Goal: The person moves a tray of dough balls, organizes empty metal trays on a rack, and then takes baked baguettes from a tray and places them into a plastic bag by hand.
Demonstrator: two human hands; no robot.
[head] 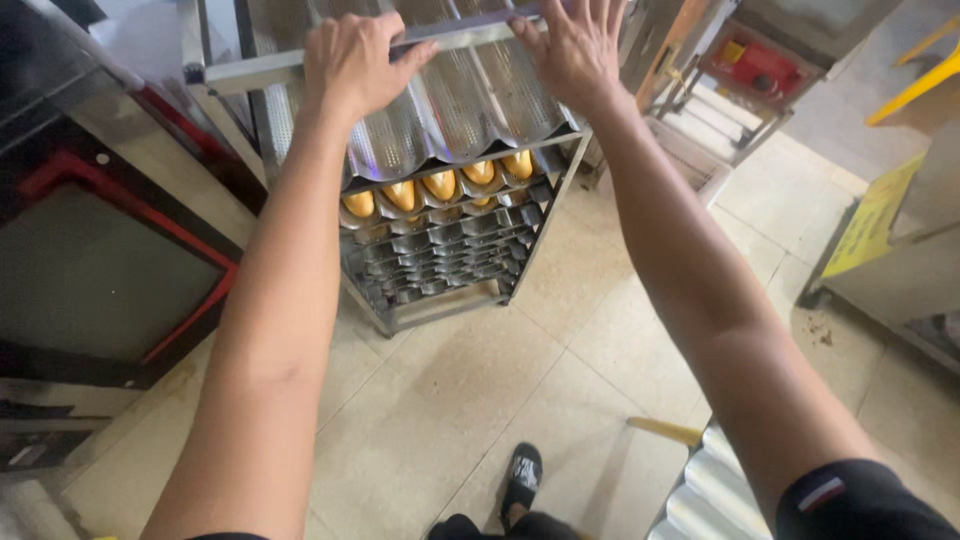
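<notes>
Two hands at rack top | left hand [350,62] closed over the perforated, wavy silver metal baking tray [450,100] | right hand [575,45] spread flat on its edge | golden loaves [440,185] shelved below in steel rack [545,200]

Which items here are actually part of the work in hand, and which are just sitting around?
In use:
- left hand and right hand, both on the perforated corrugated metal baking tray
- tall metal tray rack
- golden bread loaves on a lower tray

Lying about:
- red-trimmed dark oven
- yellow sign
- yellow plastic chair
- corrugated metal sheet
- black sandal
</notes>
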